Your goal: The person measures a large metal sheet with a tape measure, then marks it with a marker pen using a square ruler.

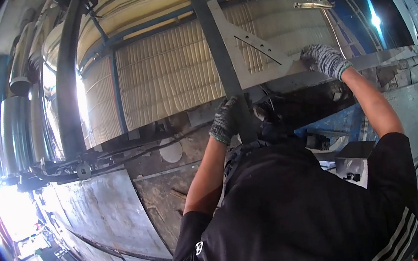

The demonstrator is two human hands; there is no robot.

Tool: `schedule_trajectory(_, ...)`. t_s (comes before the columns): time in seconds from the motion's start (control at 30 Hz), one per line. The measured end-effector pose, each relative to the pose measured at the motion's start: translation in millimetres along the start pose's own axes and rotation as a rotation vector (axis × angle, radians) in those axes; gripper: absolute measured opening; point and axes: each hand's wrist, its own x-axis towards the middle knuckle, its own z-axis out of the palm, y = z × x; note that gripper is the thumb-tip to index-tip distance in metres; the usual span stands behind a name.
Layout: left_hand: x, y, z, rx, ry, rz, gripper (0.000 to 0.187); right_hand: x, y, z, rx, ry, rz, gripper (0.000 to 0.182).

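A long dark metal bar [217, 50] lies across a shiny ribbed sheet [169, 67] and reaches back close to my body. My left hand [225, 120], in a grey knit glove, grips the bar's left side near the sheet's front edge. Against the right side of the bar sits a flat triangular metal square [265, 76] with a slot and small holes. My right hand [325, 61], also gloved, has its fingers curled over the right corner of this square. Its fingertips are partly hidden.
Locking pliers [312, 1] are at the sheet's far right. Metal tubes [16, 129] stand at the left. Blue framing [168, 18] runs beyond the sheet. Grey metal plates [108, 207] lie at the lower left, and an open metal box [352, 169] is beside my right arm.
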Motion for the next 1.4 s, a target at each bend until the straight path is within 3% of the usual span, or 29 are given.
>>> schedule_trajectory(0.07,-1,18,0,-0.339,-0.046,-0.261,0.042,2,-2,-2,-0.056,-0.006,-0.036,0.045)
schedule_trajectory(0.1,1,43,-1,-0.335,-0.047,-0.254,0.042,5,-1,-2,-0.059,0.002,-0.036,0.045)
schedule_trajectory(0.17,-2,95,-3,0.812,-0.203,0.161,0.050,3,4,4,-0.091,0.023,-0.091,0.045)
schedule_trajectory(0.3,-3,25,-9,0.744,-0.133,0.228,0.048,0,3,6,0.012,-0.008,-0.010,0.045)
schedule_trajectory(0.37,1,-24,-12,0.409,-0.083,0.133,0.050,-1,-1,-2,0.000,-0.001,-0.013,0.045)
schedule_trajectory(0.5,5,-9,-7,0.104,-0.110,0.020,0.050,2,3,4,0.054,-0.014,0.048,0.045)
schedule_trajectory(0.57,5,-4,-1,-0.027,-0.086,-0.008,0.049,6,16,19,-0.117,0.059,-0.076,0.046)
schedule_trajectory(0.6,5,5,-5,-0.020,-0.086,0.005,0.049,2,9,9,-0.070,0.046,-0.085,0.045)
schedule_trajectory(0.67,1,28,-12,0.708,-0.231,0.261,0.034,0,3,3,-0.035,0.002,-0.031,0.045)
schedule_trajectory(0.7,0,7,-11,0.715,-0.227,0.273,0.034,0,1,0,0.003,-0.051,0.023,0.044)
schedule_trajectory(0.77,1,-55,-9,0.044,-0.110,0.107,0.051,-1,9,12,-0.032,0.015,-0.014,0.045)
schedule_trajectory(0.8,0,-38,-11,0.054,-0.109,0.130,0.051,-2,10,16,-0.032,0.019,-0.027,0.045)
schedule_trajectory(0.87,3,13,-15,0.767,-0.227,0.279,0.052,2,9,10,-0.049,0.062,-0.039,0.046)
schedule_trajectory(0.9,4,15,-14,0.778,-0.221,0.303,0.052,1,5,7,-0.095,0.022,-0.024,0.047)
schedule_trajectory(0.97,0,5,-5,-0.294,-0.095,-0.128,0.050,1,5,4,-0.144,-0.009,-0.003,0.047)
schedule_trajectory(1.03,5,14,-7,-0.277,-0.113,-0.089,0.050,2,7,7,-0.116,-0.017,-0.029,0.048)
schedule_trajectory(1.1,3,32,-15,1.010,-0.302,0.189,0.054,1,5,4,-0.102,0.004,-0.021,0.049)
schedule_trajectory(1.2,3,-2,-18,1.162,-0.291,0.315,0.056,0,0,0,-0.116,-0.010,-0.025,0.047)
schedule_trajectory(1.23,1,16,-15,1.160,-0.293,0.311,0.056,3,5,5,-0.128,0.013,-0.052,0.046)
schedule_trajectory(1.3,1,77,-9,0.583,-0.342,-0.103,0.056,2,12,11,-0.134,0.019,-0.072,0.044)
schedule_trajectory(1.33,2,69,-9,0.573,-0.353,-0.114,0.056,2,13,12,-0.099,0.043,-0.089,0.044)
schedule_trajectory(1.4,1,35,-8,-0.789,-0.108,-0.545,0.051,-2,13,14,-0.055,0.042,-0.088,0.044)
